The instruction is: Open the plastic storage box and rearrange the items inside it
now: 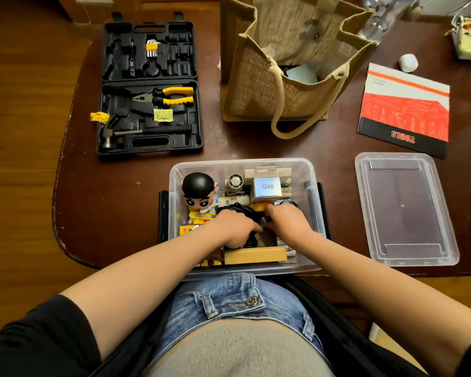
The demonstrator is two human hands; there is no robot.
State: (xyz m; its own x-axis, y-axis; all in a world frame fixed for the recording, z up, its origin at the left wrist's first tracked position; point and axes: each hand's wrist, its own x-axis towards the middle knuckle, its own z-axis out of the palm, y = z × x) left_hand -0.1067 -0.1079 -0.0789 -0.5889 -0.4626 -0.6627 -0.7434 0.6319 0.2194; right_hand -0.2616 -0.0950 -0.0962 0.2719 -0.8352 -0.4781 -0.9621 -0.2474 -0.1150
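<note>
Black cable (238, 209) half hidden under both hands; left hand (233, 229) curled gripping it, right hand (287, 223) grip unclear, inside box (314, 202).

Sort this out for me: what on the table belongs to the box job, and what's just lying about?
Job: clear storage box; its lid, off to the right; black cable under both hands, left hand, right hand; figurine; Q88 box.

Lying about: open tool case; jute bag; TOOLS booklet.

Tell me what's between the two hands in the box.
Head view: a bundle of black cable lies between the left hand and right hand inside the box.
</note>
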